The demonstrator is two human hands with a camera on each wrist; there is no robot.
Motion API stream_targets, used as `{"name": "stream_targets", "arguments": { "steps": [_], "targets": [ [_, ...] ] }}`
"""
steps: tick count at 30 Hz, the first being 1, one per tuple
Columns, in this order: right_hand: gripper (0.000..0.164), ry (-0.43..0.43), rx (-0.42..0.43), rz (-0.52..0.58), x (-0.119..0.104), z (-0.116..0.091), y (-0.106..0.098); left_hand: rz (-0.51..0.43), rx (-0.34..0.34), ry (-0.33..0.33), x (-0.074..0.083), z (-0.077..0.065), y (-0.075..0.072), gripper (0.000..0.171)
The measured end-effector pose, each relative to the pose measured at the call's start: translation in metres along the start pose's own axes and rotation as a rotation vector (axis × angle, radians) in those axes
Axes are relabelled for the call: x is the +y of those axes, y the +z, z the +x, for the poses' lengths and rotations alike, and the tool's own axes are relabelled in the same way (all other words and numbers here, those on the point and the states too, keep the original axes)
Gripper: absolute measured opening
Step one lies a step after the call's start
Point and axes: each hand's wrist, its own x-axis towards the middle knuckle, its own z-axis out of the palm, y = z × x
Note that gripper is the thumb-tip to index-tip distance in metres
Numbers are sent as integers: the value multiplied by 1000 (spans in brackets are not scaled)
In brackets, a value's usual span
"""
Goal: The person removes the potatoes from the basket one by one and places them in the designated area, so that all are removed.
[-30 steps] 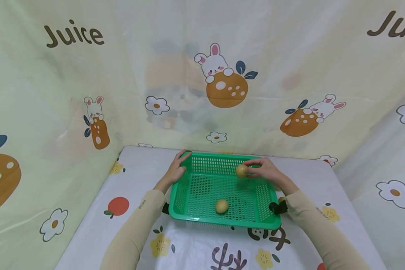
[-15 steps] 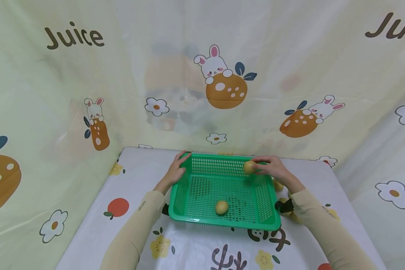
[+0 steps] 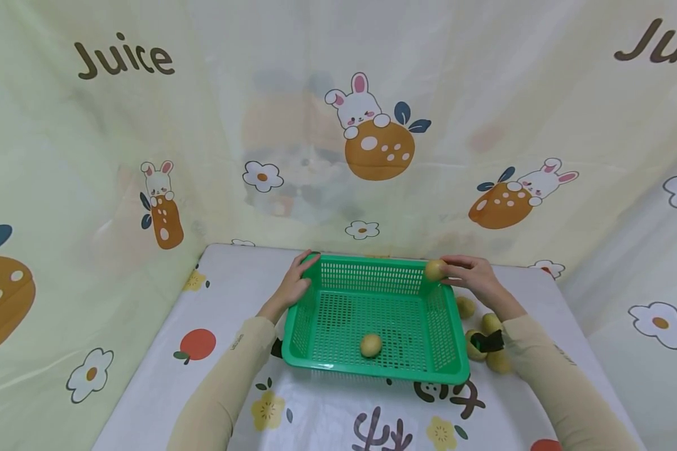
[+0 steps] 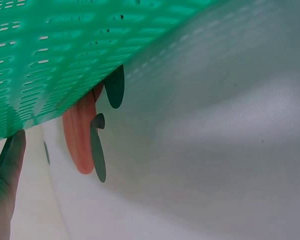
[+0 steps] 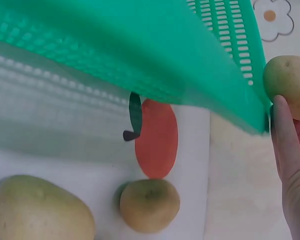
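A green plastic basket (image 3: 367,374) with slotted walls stands on the table. My left hand (image 3: 291,287) holds its rim at the far left corner; in the left wrist view, part of that hand (image 4: 9,167) shows at the basket's edge. At the far right corner, my right hand (image 3: 474,275) pinches a round yellow-brown potato (image 3: 435,270) between thumb and fingers. The potato is level with the rim there. One more potato (image 3: 370,345) lies on the basket floor near the front wall.
Several potatoes (image 3: 499,361) lie on the table right of the basket, partly behind the right forearm and a black strap (image 3: 488,341). A printed cloth (image 3: 163,382) covers the table. Behind it hangs a patterned curtain (image 3: 299,125).
My right hand has carried its potato rightward and slightly up, from over the basket to the far right corner. More potatoes on the right have come into view. The left hand stays put.
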Motion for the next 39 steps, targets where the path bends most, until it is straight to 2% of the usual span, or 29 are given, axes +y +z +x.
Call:
{"name": "stream_targets", "arguments": {
  "steps": [6,8,13,18,23,29,31,35,39],
  "targets": [
    [58,-4,32,44,5,-3,-13,3,-8,-9,-1,0,0,72],
    [53,8,54,110,6,-4,-18,4,-7,-7,-1,0,0,72],
    [17,30,119,365,12,-6,-29,-4,-3,3,-1,1,0,72],
    [16,29,143,473,18,-8,-39,-14,-2,-1,-2,3,0,70],
    [18,43,165,417,24,-12,-45,-6,-8,-5,-2,2,0,71],
    [43,50,196,333,34,-20,-50,2,-11,-8,-3,1,0,72],
    [48,58,216,337,37,-22,-51,-2,-9,-8,-4,1,0,72],
    [48,75,259,367,43,-24,-54,-16,-7,-8,-5,1,1,72],
    [53,128,293,351,48,-24,-57,-19,-4,-7,-4,1,1,71]
  ]
}}
